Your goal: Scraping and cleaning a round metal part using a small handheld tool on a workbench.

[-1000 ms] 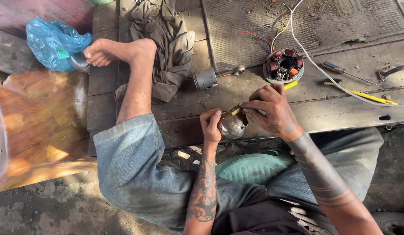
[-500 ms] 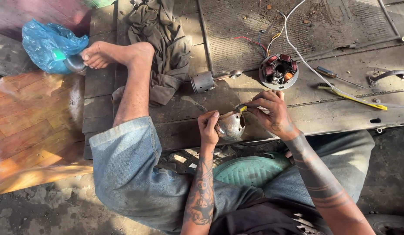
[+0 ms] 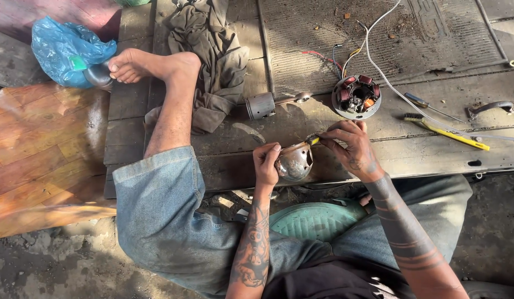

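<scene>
**Two hands working on a dented metal cup**

While sitting at the edge of a low plank worktop (image 3: 445, 155), the person is holding a rounded, dull-silver metal cup (image 3: 294, 161) just in front of the wound stator coil (image 3: 356, 97). The left hand (image 3: 266, 164) is gripping the cup's side, its fingers curled shut around the shiny shell. The right hand (image 3: 348, 147) is pinching a small yellow-handled tool (image 3: 312, 140) against the cup's rim, fingers closed tight on it. Left of the stator, a grey cylindrical piston (image 3: 261, 105) is lying on its side, and farther left a crumpled olive rag (image 3: 215, 61) is draped over the boards. Far left of the stator, a crinkled blue plastic bag (image 3: 66, 47) is sitting beside the bare foot (image 3: 149, 63). Right of the stator, a yellow-handled brush (image 3: 448, 133) is resting on the weathered wood.
</scene>
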